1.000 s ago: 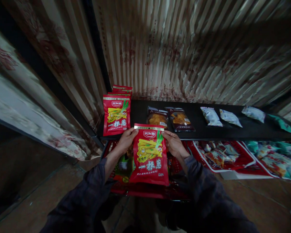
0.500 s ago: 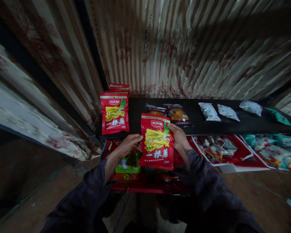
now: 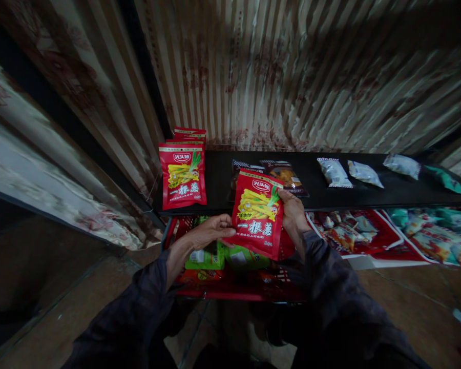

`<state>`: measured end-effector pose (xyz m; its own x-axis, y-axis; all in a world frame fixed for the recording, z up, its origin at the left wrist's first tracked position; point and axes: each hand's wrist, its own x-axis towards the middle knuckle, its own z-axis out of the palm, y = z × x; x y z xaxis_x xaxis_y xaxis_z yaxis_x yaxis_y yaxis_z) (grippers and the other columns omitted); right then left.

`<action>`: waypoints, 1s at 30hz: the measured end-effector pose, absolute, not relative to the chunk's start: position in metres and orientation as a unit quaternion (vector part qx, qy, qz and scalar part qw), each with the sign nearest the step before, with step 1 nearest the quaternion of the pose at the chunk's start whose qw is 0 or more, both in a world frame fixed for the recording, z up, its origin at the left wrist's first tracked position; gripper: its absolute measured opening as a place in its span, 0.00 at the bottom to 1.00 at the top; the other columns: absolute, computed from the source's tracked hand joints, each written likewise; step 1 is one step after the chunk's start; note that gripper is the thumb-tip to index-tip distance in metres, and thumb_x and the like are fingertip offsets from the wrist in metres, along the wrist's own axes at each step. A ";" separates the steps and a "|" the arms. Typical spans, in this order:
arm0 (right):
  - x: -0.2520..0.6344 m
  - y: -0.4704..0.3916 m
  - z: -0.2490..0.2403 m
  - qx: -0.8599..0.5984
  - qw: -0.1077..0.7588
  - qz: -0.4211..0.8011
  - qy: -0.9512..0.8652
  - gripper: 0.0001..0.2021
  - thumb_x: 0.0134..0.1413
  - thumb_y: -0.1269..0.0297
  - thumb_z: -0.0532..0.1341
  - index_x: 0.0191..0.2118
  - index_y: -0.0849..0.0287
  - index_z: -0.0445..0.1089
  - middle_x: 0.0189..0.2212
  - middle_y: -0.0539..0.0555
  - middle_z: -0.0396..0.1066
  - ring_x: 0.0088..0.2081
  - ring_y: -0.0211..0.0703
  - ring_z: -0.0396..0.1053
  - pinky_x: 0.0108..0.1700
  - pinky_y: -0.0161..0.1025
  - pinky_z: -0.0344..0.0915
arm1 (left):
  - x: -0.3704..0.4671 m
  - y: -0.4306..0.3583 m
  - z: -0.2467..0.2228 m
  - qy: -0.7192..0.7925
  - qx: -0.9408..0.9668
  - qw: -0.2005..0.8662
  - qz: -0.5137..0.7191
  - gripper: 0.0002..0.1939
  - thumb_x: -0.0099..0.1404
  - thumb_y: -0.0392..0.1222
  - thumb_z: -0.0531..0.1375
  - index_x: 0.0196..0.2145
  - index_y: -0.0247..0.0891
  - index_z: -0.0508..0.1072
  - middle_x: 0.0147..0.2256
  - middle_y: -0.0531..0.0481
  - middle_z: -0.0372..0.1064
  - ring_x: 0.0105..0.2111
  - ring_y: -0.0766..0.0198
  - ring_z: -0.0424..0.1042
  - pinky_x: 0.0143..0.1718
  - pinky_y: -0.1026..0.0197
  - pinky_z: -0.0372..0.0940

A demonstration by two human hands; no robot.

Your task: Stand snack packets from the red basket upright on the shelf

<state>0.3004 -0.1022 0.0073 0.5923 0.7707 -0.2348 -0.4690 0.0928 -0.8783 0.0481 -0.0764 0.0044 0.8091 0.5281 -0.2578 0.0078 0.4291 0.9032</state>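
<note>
A red snack bag [image 3: 258, 218] with yellow sticks and a green onion printed on it is held up over the red basket. My right hand [image 3: 293, 211] grips its right edge, thumb on the front. My left hand [image 3: 213, 229] pinches its lower left edge. Similar red bags [image 3: 183, 177] stand one behind another at the left end of the black shelf [image 3: 218, 182]. Two dark packets [image 3: 286, 177] lie on the shelf behind the held bag, which partly covers them.
The red basket [image 3: 249, 292] below holds green packets [image 3: 205, 258] and orange ones. Small white packets [image 3: 335, 172] and a green one [image 3: 445, 179] lie further right on the shelf. Red-edged containers [image 3: 397, 241] of snacks sit beneath. A striped curtain [image 3: 272, 77] hangs behind.
The held bag has moved slightly right and up and is now tilted, its lower end swung right. More of the green packets in the basket shows. Both hands keep hold of the bag.
</note>
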 end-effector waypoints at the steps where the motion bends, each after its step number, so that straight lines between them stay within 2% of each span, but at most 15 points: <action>1: 0.301 -0.102 0.007 -0.522 0.728 0.419 -0.150 0.07 0.40 0.64 0.68 0.25 0.53 0.69 0.20 0.47 0.76 0.31 0.51 0.78 0.39 0.49 0.77 | 0.048 -0.077 0.004 0.264 0.500 0.809 0.162 0.23 0.46 0.49 0.74 0.32 0.37 0.68 0.33 0.52 0.71 0.35 0.62 0.73 0.34 0.61 0.70; 8: 0.301 -0.101 0.003 -0.520 0.737 0.397 -0.169 0.08 0.39 0.63 0.69 0.27 0.54 0.70 0.22 0.47 0.76 0.31 0.49 0.77 0.38 0.47 0.76 | 0.049 -0.076 0.005 0.257 0.477 0.824 0.169 0.26 0.44 0.46 0.75 0.35 0.36 0.66 0.39 0.49 0.71 0.38 0.59 0.75 0.33 0.59 0.74; 13: 0.298 -0.102 0.010 -0.502 0.743 0.408 -0.173 0.10 0.40 0.61 0.70 0.28 0.55 0.70 0.24 0.47 0.77 0.31 0.46 0.76 0.39 0.44 0.75 | 0.047 -0.073 0.007 0.263 0.486 0.808 0.203 0.25 0.46 0.47 0.74 0.32 0.38 0.63 0.32 0.55 0.69 0.30 0.66 0.73 0.28 0.62 0.73; 16: 0.293 -0.106 0.022 -0.484 0.729 0.439 -0.207 0.13 0.42 0.55 0.72 0.32 0.54 0.71 0.27 0.47 0.78 0.32 0.43 0.76 0.37 0.41 0.74 | 0.045 -0.068 0.013 0.273 0.500 0.786 0.239 0.26 0.46 0.48 0.74 0.30 0.39 0.61 0.28 0.58 0.66 0.26 0.68 0.70 0.25 0.63 0.72; 22: 0.275 -0.122 0.043 -0.457 0.641 0.548 -0.282 0.22 0.43 0.42 0.70 0.39 0.52 0.74 0.28 0.49 0.78 0.30 0.41 0.76 0.32 0.35 0.73 | 0.041 -0.056 0.020 0.310 0.487 0.743 0.339 0.25 0.46 0.47 0.73 0.30 0.40 0.60 0.28 0.59 0.66 0.26 0.68 0.71 0.26 0.64 0.71; 25: 0.264 -0.127 0.042 -0.468 0.604 0.559 -0.321 0.24 0.39 0.48 0.74 0.43 0.51 0.75 0.33 0.50 0.80 0.33 0.42 0.77 0.35 0.37 0.74 | 0.039 -0.051 0.018 0.330 0.460 0.722 0.398 0.24 0.45 0.46 0.73 0.29 0.39 0.61 0.28 0.59 0.64 0.28 0.69 0.69 0.28 0.63 0.72; 27: 0.259 -0.128 0.039 -0.478 0.587 0.558 -0.340 0.24 0.36 0.54 0.76 0.43 0.51 0.76 0.36 0.50 0.80 0.36 0.43 0.78 0.38 0.38 0.75 | 0.039 -0.050 0.017 0.340 0.448 0.712 0.419 0.23 0.45 0.45 0.73 0.29 0.38 0.62 0.28 0.59 0.62 0.29 0.69 0.68 0.29 0.62 0.73; 30: 0.253 -0.127 0.035 -0.479 0.583 0.560 -0.341 0.23 0.34 0.58 0.77 0.42 0.52 0.77 0.36 0.50 0.80 0.36 0.43 0.77 0.38 0.39 0.76 | 0.039 -0.051 0.017 0.345 0.441 0.706 0.434 0.23 0.45 0.45 0.73 0.28 0.38 0.62 0.28 0.59 0.62 0.29 0.69 0.68 0.30 0.62 0.74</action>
